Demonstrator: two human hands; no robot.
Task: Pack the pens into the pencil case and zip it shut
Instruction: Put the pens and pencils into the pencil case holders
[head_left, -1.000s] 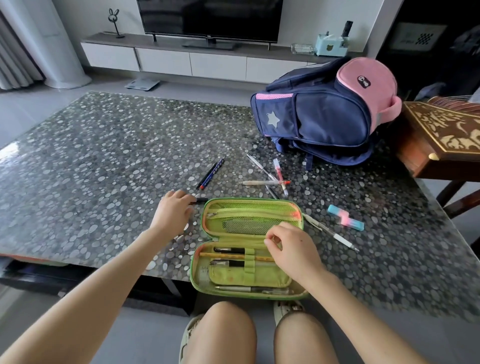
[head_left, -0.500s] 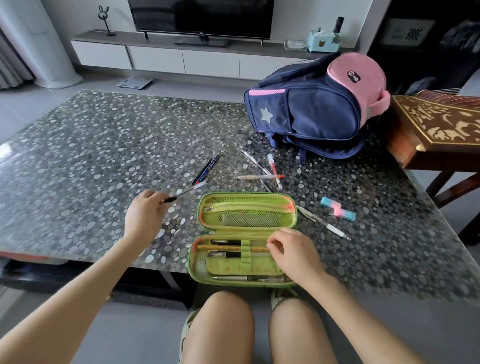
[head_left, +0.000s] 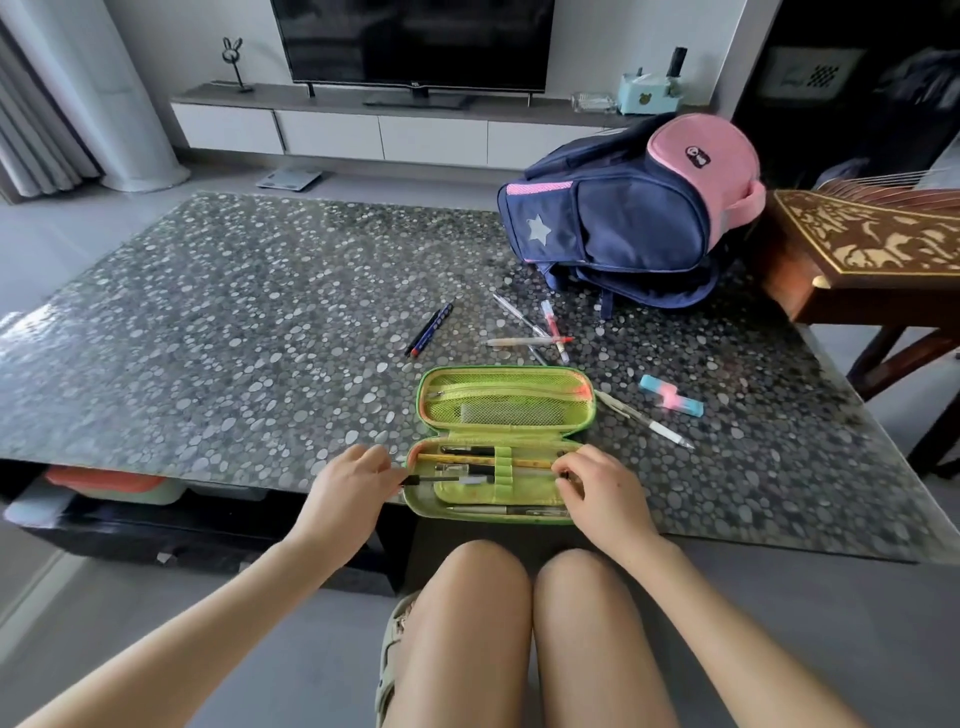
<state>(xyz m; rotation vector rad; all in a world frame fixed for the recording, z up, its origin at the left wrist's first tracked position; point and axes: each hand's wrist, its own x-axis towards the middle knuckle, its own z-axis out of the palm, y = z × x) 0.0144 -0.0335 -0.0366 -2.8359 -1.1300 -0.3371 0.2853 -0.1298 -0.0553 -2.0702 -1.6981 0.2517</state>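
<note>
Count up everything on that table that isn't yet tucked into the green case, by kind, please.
Loose pens: 6 plain to see; a seventh may hide beside the case
Black pen held in the left hand: 1
Pink-and-blue block: 1
Backpack: 1
Total: 9

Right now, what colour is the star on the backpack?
White, on the navy and pink backpack; the head view shows it best.
</note>
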